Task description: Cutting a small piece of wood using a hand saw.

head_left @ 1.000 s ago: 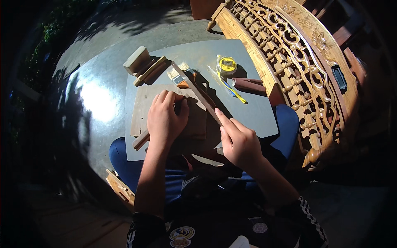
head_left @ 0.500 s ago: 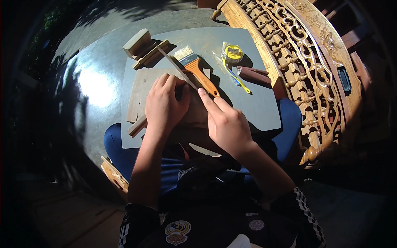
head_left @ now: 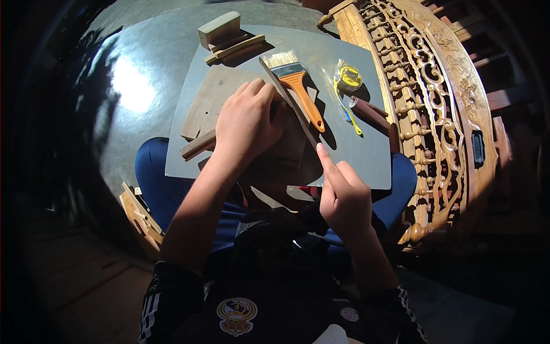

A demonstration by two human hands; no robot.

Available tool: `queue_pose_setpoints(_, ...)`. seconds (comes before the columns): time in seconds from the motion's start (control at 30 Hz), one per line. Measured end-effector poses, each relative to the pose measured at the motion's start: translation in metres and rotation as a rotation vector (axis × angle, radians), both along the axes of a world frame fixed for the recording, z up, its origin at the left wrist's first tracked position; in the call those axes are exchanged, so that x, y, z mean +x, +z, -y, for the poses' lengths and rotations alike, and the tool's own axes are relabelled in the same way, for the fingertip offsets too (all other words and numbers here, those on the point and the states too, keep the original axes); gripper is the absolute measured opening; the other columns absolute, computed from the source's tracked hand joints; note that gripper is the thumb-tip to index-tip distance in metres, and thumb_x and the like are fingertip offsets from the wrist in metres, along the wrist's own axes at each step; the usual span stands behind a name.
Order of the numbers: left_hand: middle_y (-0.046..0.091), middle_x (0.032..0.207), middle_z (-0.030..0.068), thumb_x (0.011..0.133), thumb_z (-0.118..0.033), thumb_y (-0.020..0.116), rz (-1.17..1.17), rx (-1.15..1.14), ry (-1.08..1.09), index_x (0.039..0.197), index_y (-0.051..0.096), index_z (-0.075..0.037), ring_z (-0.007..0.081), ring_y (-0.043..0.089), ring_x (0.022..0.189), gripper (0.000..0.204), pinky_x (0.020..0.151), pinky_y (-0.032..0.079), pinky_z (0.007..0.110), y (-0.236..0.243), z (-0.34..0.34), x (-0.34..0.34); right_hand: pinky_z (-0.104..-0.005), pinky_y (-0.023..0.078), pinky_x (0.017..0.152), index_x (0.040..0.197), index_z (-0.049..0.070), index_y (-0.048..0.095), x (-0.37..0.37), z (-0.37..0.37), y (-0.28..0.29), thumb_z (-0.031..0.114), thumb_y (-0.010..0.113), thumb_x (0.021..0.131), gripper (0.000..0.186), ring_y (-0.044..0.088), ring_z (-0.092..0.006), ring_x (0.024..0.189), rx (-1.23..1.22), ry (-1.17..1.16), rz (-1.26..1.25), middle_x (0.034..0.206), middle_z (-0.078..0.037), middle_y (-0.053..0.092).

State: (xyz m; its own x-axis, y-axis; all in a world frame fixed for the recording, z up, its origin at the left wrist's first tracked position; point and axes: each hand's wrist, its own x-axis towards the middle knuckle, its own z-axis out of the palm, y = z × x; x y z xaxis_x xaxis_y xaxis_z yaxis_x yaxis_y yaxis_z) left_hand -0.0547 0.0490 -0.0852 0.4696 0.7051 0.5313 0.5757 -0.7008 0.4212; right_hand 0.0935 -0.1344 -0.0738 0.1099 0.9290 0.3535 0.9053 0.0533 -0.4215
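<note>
A wood strip [head_left: 199, 144] is held at the near left of a flat board [head_left: 215, 92] on the grey table [head_left: 179, 163]. The left hand [head_left: 246, 117] is closed over the strip, by which its farther part is hidden. A long flat tool [head_left: 292, 103] is gripped at its near end by the right hand [head_left: 348, 198], with the index finger laid along it. Contact between tool and strip cannot be confirmed. An orange-handled brush [head_left: 302, 92] is noted just right of the tool; a yellow tape measure [head_left: 348, 77] is seen farther right.
</note>
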Motion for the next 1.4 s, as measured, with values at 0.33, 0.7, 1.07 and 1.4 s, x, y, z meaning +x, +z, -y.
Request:
queue_pose_setpoints(0.33, 0.063, 0.090, 0.0111, 0.086, -0.017, 0.072, 0.011, 0.022, -0.005, 0.089, 0.066, -0.005, 0.0326, 0.066, 0.089, 0.014, 0.076, 0.054, 0.043, -0.002, 0.001, 0.007, -0.0385, 0.052, 0.056, 0.142, 0.006, 0.061, 0.000, -0.033, -0.008, -0.007, 0.062, 0.084, 0.060, 0.056, -0.0301, 0.056, 0.091, 0.057, 0.053, 0.079, -0.011, 0.050)
queue_pose_setpoints(0.7, 0.063, 0.090, 0.0122, 0.086, -0.017, 0.071, 0.032, -0.008, -0.030, 0.089, 0.066, -0.004, 0.0330, 0.065, 0.092, 0.014, 0.078, 0.054, 0.044, -0.006, -0.001, 0.005, -0.0345, 0.046, 0.057, 0.138, 0.003, 0.064, -0.004, -0.027, -0.015, -0.015, 0.058, 0.085, 0.057, 0.051, -0.0261, 0.058, 0.110, 0.036, -0.059, 0.072, -0.013, 0.049)
queue_pose_setpoints(1.07, 0.062, 0.093, 0.0140, 0.087, -0.016, 0.070, 0.012, 0.011, 0.004, 0.090, 0.067, -0.003, 0.0338, 0.064, 0.094, 0.014, 0.082, 0.053, 0.044, -0.005, -0.003, 0.005, -0.0361, 0.048, 0.054, 0.140, 0.004, 0.064, 0.005, 0.027, -0.010, -0.014, 0.058, 0.080, 0.063, 0.055, -0.0264, 0.055, -0.011, -0.001, -0.064, 0.071, -0.012, 0.046)
queue_pose_setpoints(1.4, 0.061, 0.096, 0.0159, 0.084, -0.012, 0.072, 0.004, 0.019, -0.127, 0.097, 0.067, -0.001, 0.0358, 0.063, 0.096, 0.018, 0.084, 0.053, 0.044, -0.005, -0.003, 0.003, -0.0411, 0.050, 0.059, 0.143, 0.006, 0.061, 0.007, -0.044, -0.013, -0.010, 0.061, 0.083, 0.062, 0.057, -0.0321, 0.060, 0.120, 0.066, -0.087, 0.077, -0.013, 0.050)
